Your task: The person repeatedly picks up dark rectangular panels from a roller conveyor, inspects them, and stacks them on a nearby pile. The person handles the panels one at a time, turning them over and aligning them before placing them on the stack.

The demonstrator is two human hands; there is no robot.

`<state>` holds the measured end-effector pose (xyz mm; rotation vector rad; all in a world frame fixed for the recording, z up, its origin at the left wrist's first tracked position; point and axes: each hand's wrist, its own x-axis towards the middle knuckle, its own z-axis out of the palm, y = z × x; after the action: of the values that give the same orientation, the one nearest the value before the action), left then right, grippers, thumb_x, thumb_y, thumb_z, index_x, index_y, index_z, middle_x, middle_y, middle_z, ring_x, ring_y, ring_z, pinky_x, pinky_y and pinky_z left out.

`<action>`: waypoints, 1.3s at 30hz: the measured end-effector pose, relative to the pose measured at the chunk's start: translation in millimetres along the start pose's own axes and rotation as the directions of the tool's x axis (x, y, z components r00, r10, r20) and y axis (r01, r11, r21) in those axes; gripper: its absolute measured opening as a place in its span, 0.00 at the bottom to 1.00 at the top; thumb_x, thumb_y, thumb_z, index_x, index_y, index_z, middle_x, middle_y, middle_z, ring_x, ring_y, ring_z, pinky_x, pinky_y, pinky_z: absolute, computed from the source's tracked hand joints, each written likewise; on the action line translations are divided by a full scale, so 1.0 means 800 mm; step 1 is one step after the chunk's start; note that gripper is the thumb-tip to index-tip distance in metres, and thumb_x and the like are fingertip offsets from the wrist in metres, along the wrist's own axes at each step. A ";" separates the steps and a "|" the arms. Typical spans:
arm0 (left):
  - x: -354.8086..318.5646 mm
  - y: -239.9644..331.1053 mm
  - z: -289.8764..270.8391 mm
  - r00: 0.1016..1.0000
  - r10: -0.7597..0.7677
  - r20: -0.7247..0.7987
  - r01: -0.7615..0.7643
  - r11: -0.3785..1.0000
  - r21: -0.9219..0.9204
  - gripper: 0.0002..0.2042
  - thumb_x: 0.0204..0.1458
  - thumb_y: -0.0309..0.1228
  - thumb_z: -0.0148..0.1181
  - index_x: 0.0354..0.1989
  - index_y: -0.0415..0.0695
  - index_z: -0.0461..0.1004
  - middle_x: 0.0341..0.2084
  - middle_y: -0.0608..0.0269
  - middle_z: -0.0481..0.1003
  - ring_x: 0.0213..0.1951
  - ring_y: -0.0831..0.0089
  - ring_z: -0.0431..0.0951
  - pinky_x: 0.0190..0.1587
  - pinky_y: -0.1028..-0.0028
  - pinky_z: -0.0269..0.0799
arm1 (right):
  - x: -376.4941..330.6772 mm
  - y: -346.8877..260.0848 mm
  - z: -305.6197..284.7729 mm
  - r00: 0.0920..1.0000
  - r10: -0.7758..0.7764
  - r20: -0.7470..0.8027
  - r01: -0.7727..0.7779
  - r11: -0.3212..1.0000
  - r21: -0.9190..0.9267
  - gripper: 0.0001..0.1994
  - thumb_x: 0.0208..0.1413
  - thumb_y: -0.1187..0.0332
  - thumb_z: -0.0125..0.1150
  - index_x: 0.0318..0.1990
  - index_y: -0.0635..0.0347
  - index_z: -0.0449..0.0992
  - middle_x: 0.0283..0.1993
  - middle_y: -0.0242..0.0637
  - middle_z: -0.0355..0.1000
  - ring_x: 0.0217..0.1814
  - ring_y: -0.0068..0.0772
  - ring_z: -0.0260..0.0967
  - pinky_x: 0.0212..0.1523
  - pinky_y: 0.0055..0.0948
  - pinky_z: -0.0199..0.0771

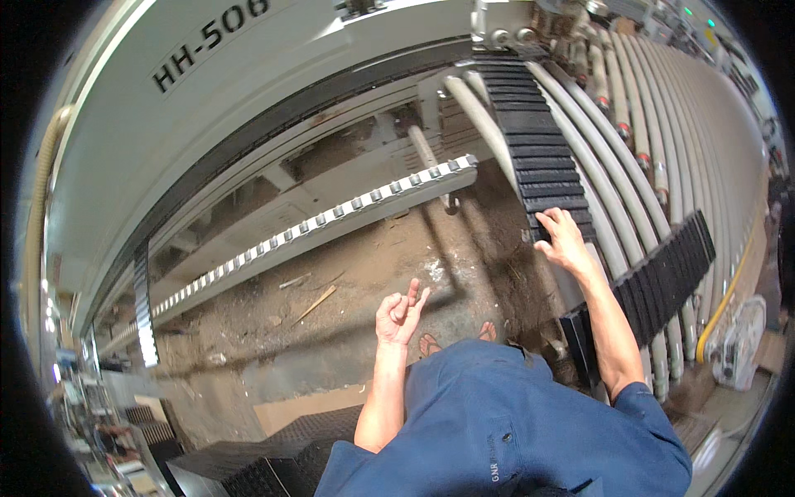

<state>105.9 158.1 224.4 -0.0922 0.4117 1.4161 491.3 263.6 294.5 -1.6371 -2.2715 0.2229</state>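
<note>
My right hand [565,242] reaches to the lower end of a black ribbed track [546,153], its thumb and fingers apart at the track's edge. Whether the fingertips press on it or hover just above I cannot tell. My left hand [402,313] is raised over the floor in front of me with nothing in it. Some of its fingers stretch out and others curl. A second black ribbed piece [667,277] slants across grey rollers beside my right forearm.
Rows of long grey rollers [617,190] run along the right. A toothed pale rail [331,219] juts out before a large light-grey machine [273,79]. Wood scraps [316,305] lie on the dusty floor. Black blocks [273,460] stand at lower left, and a yellow hose [729,298] at right.
</note>
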 end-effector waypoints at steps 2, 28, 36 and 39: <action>0.014 0.004 0.002 0.993 -0.075 0.088 0.078 0.996 -0.035 0.20 0.49 0.23 0.55 0.06 0.49 0.61 0.06 0.69 0.62 0.46 0.65 0.80 0.73 0.44 0.40 | -0.001 0.000 0.005 1.000 -0.007 -0.002 0.007 1.000 0.003 0.34 0.38 0.66 0.74 0.57 0.63 0.70 0.55 0.44 0.66 0.58 0.49 0.63 0.60 0.42 0.67; 0.074 -0.077 0.075 0.881 -0.472 0.010 0.402 0.762 0.508 0.29 0.61 0.47 0.56 0.63 0.38 0.63 0.57 0.47 0.70 0.59 0.57 0.70 0.61 0.58 0.67 | -0.032 -0.140 -0.015 0.993 -0.102 -0.051 0.090 0.975 -0.204 0.28 0.32 0.63 0.72 0.47 0.58 0.72 0.41 0.40 0.67 0.46 0.44 0.66 0.50 0.43 0.65; 0.152 -0.069 0.111 0.818 -0.489 0.302 0.357 0.844 0.399 0.22 0.62 0.48 0.54 0.54 0.42 0.72 0.48 0.57 0.78 0.47 0.63 0.79 0.53 0.59 0.74 | -0.072 -0.252 -0.035 0.974 -0.070 -0.217 0.080 0.996 0.035 0.27 0.29 0.62 0.74 0.40 0.61 0.73 0.40 0.38 0.67 0.45 0.38 0.66 0.43 0.38 0.66; 0.113 -0.103 0.183 0.806 -0.523 0.278 0.409 0.830 0.378 0.33 0.60 0.57 0.50 0.63 0.41 0.66 0.57 0.47 0.71 0.56 0.52 0.73 0.60 0.50 0.68 | -0.092 -0.253 -0.051 0.930 0.002 -0.367 0.053 0.989 0.140 0.32 0.25 0.65 0.70 0.48 0.62 0.74 0.44 0.38 0.68 0.44 0.40 0.66 0.44 0.37 0.64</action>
<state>227.5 273.8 314.9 0.3060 0.2574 0.8313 346.7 125.3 383.1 -1.4344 -1.9443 0.0675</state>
